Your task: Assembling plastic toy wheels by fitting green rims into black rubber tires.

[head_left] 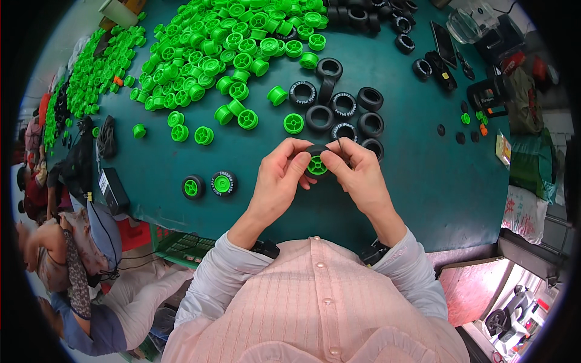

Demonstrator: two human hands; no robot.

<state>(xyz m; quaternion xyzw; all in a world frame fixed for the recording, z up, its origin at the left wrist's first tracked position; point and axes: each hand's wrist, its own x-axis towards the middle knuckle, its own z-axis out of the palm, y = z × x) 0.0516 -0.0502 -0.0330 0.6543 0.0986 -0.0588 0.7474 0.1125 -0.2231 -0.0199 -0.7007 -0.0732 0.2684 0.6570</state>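
Observation:
Both hands grip one small toy wheel (317, 164), a green spoked rim with a black tyre around it, above the near part of the table. My left hand (279, 175) is closed on its left side, thumb at the front. My right hand (358, 175) closes on its right side, thumb pressed near the rim's upper edge. Just beyond the fingers lie several loose black tyres (319, 118) and a single green rim (293, 123). To the left, two rims with tyres on them, one wheel (193, 187) and another wheel (224, 183), lie side by side.
A large heap of green rims (212, 54) covers the far left of the green table (254, 154). More black tyres (357, 17) are piled at the far side. A phone (444, 43) and a black container (489, 95) are on the right. Other people sit at the left edge.

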